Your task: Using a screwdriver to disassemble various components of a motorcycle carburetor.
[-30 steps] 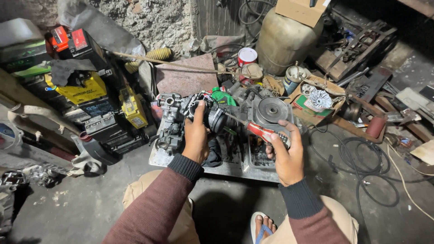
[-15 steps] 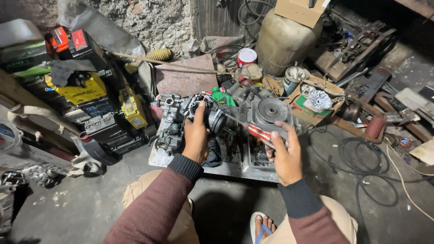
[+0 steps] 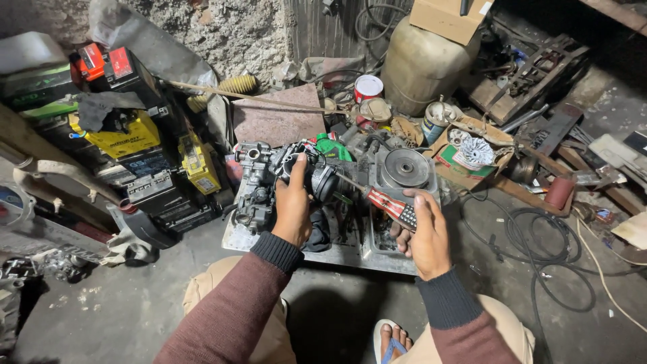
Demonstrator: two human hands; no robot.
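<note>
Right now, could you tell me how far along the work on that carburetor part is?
Done: it is off any machine, lifted over the metal tray. In hand: left hand holds the carburetor part; right hand has the screwdriver tip at it. Left: cannot tell.

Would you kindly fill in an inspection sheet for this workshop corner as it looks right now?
Surface: dirty metal tray on a concrete floor, carrying engine parts.
Job's things: dark carburettor-like part held up over the tray; red-handled screwdriver with its shaft pointed at that part.
Clutter: round pulley part, green bottle, red-and-white tin, stacked batteries.
Grippers: left hand grips the dark part; right hand grips the screwdriver handle.
Cables: black cable coiled loosely on the floor to the right.
Surroundings: rough stone wall, large beige tank, cardboard box on top of it.
</note>
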